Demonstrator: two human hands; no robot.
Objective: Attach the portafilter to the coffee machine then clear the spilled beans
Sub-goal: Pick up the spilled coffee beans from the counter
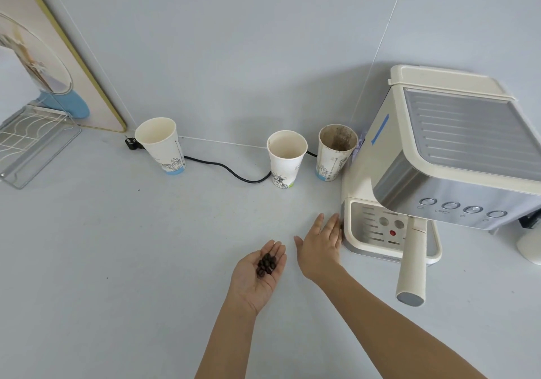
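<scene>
Portafilter handle points toward viewer; left hand cups beans; right hand flat, released

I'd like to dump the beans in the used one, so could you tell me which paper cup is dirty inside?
The right-hand cup, beside the coffee machine: brown-stained inside, unlike the other two.

The coffee machine has a cream plastic shell with a soft sheen, brushed metal side and front panels, and a ribbed metal top plate. Its 4 buttons look like polished metal. The drip tray is cream plastic around a slotted metal grille. The portafilter handle is matt cream plastic with a grey metallic end cap. The 3 cups are printed paper, 1 stained brown inside. The beans are dark and slightly glossy. The counter is smooth and matt. The cable is black rubbery plastic. The rack is white-coated wire on a clear plastic tray.
</scene>
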